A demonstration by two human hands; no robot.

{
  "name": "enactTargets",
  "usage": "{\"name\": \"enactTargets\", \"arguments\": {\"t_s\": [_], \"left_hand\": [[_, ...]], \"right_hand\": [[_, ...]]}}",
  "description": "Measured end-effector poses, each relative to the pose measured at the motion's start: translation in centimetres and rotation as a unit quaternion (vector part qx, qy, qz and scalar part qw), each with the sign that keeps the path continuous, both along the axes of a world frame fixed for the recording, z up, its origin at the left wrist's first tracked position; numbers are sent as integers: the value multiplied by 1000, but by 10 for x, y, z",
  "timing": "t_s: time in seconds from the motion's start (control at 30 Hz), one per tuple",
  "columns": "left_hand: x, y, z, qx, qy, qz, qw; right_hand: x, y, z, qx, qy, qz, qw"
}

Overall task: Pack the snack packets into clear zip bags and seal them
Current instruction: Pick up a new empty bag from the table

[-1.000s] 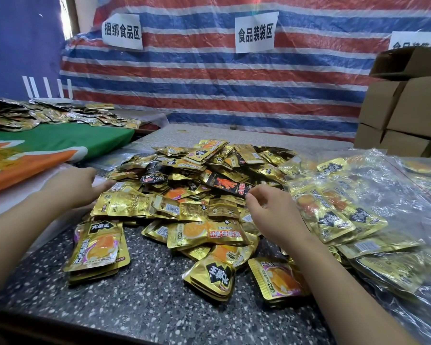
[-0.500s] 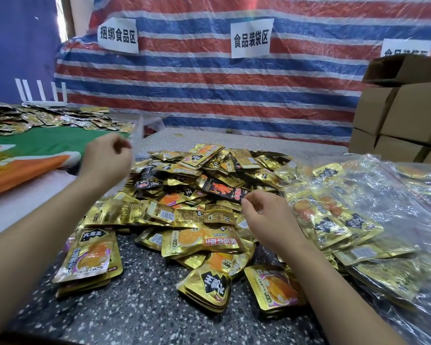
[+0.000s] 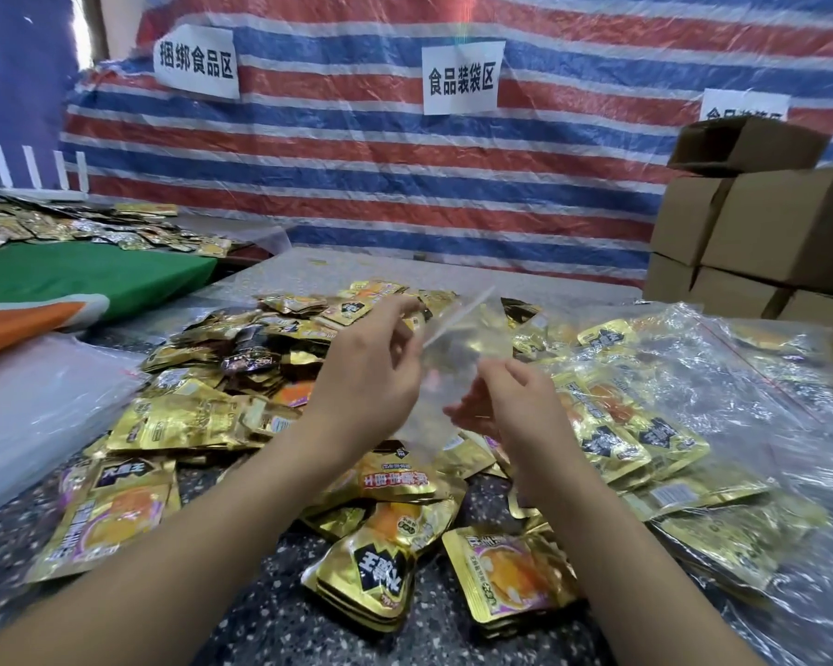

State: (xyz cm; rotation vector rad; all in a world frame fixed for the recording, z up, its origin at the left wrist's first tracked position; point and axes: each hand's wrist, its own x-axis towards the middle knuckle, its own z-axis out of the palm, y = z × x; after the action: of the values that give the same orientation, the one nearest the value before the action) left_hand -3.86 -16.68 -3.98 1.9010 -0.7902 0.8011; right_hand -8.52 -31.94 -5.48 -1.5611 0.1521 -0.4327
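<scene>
An empty clear zip bag hangs in the air above a big heap of gold snack packets on the speckled table. My left hand pinches the bag's left edge near its top. My right hand holds the bag's lower right part, fingers curled on the film. Several filled clear bags of packets lie to the right of the heap.
A stack of empty clear bags lies at the left by a green and orange cloth. Brown cardboard boxes are piled at the back right. More packets cover the far left table. A striped tarp hangs behind.
My left hand carried a clear bag from the left stack to the middle, above the heap. My right hand left the packets and took hold of the bag.
</scene>
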Motion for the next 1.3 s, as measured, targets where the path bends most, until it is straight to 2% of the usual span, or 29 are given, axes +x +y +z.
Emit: {"name": "enactTargets", "arguments": {"t_s": [0.13, 0.23, 0.3, 0.43, 0.7, 0.87, 1.0, 1.3], "left_hand": [[-2, -2, -15, -20, 77, -42, 996], [-7, -4, -22, -14, 158, -85, 984], [-10, -5, -25, 2, 182, -113, 977], [-17, -4, -27, 67, 124, -108, 984], [-21, -2, -31, 94, 46, -72, 992], [-26, 1, -27, 98, 12, -53, 994], [-23, 6, -21, 80, 21, -44, 996], [-18, 17, -16, 169, 77, -82, 979]], "right_hand": [[1, 5, 0, 12, 23, 23, 999], [-1, 8, 0, -1, 20, 44, 999], [-1, 9, -1, -16, 15, 50, 999], [-2, 9, -4, -66, 0, 17, 998], [-5, 12, -6, -192, -8, -30, 981], [-8, 10, -2, -172, 1, -7, 985], [-11, 11, 4, -181, 0, 38, 983], [-19, 14, 4, -383, -91, 23, 919]]}}
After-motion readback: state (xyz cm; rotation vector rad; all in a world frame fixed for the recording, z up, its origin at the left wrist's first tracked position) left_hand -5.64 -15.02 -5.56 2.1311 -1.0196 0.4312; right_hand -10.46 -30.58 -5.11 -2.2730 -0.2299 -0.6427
